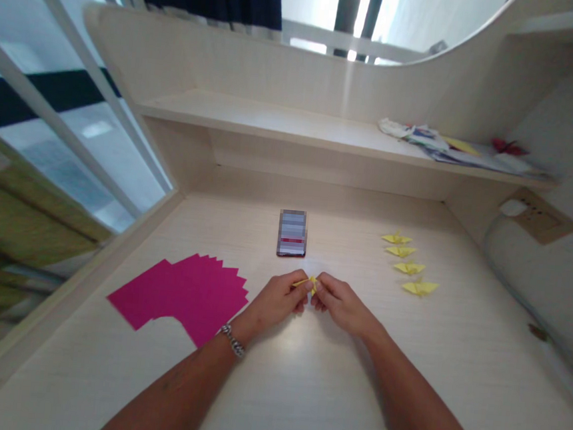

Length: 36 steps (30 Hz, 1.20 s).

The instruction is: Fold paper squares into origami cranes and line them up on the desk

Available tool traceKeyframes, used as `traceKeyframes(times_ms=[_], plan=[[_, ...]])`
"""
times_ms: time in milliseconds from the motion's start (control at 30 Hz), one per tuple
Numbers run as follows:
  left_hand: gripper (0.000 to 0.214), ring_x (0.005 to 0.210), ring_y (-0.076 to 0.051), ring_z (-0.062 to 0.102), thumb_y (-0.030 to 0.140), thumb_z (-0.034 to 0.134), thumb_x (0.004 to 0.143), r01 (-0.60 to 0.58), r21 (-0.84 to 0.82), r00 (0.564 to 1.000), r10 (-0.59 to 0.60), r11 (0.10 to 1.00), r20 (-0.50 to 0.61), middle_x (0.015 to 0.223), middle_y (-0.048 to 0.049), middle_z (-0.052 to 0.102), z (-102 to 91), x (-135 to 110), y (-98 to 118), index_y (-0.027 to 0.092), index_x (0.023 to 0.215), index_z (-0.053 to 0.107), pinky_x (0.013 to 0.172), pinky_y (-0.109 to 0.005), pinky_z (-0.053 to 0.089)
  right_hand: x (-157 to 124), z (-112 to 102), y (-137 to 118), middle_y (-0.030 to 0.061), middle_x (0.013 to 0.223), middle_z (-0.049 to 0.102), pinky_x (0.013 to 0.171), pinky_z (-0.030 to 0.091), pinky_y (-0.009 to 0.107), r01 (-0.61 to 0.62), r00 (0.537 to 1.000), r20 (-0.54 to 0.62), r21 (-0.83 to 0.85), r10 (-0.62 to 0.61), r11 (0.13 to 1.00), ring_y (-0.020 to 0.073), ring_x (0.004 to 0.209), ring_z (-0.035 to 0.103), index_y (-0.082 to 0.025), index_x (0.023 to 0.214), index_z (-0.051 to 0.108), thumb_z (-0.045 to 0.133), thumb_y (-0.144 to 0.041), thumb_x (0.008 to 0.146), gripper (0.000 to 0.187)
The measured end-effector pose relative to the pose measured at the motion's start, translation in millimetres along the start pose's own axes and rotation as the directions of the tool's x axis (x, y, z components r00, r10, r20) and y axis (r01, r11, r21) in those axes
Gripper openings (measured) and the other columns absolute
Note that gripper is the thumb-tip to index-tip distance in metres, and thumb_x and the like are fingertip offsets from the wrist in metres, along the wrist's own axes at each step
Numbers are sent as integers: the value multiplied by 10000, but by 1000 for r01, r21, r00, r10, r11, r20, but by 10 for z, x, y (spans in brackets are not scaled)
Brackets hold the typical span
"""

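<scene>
Both my hands meet over the middle of the pale wooden desk (301, 390). My left hand (279, 301), a metal bracelet at its wrist, pinches one side of a small folded yellow paper piece (312, 284). My right hand (341, 305) pinches the other side. Most of the yellow piece is hidden between my fingers. A phone (292, 233) lies flat just beyond my hands.
A fanned stack of magenta paper sheets (184, 293) lies to the left. Several finished yellow paper cranes (410, 266) sit in a row to the right. A shelf (275, 117) above holds papers (443, 145) and a red folded figure (508, 147).
</scene>
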<state>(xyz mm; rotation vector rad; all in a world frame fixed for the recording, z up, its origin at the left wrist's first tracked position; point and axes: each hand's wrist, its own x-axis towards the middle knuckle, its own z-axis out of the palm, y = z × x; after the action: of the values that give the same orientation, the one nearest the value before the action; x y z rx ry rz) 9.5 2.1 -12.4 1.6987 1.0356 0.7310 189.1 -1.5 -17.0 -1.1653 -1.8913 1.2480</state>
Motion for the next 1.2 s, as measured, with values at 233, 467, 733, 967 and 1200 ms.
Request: traceKeyframes(times_ms=[233,467,733,967,1200], plan=[[415,455,-106,505,527,444,853,114,-356,993,-94,927,72,554,-2,566,64,39,-14,158,678,517,474,-233,392,58,29,40,-18,569,539,502,366,221,-92,996,54,400,77,912,96,491,476,-168,696,505,503,-524,843,386],[321,494,-88,484,453,558,823,144,-676,989,-123,722,79,581,14,537,72,29,11,158,711,495,473,-207,352,23,57,-59,-12,563,549,450,354,207,-132,990,69,775,124,618,92,463,471,-159,725,542,613,-412,799,273],[267,494,-69,458,387,601,819,98,-848,994,-85,520,62,590,26,496,126,19,39,151,749,500,472,-191,338,37,81,-92,-12,571,550,456,364,200,-126,990,85,883,111,452,90,472,486,-150,745,574,666,-360,763,230],[284,572,-104,515,393,612,810,97,-887,995,-66,451,75,622,18,498,145,19,2,157,722,482,559,-238,404,34,105,-62,-6,579,558,471,371,192,-97,994,68,914,88,394,83,481,490,-147,733,573,663,-338,771,214],[286,604,-122,535,398,609,809,92,-886,996,-54,455,76,627,14,493,141,19,0,162,712,479,597,-266,424,37,87,-70,21,617,601,492,389,189,-128,989,89,922,121,366,86,502,511,-144,719,576,699,-348,728,238]])
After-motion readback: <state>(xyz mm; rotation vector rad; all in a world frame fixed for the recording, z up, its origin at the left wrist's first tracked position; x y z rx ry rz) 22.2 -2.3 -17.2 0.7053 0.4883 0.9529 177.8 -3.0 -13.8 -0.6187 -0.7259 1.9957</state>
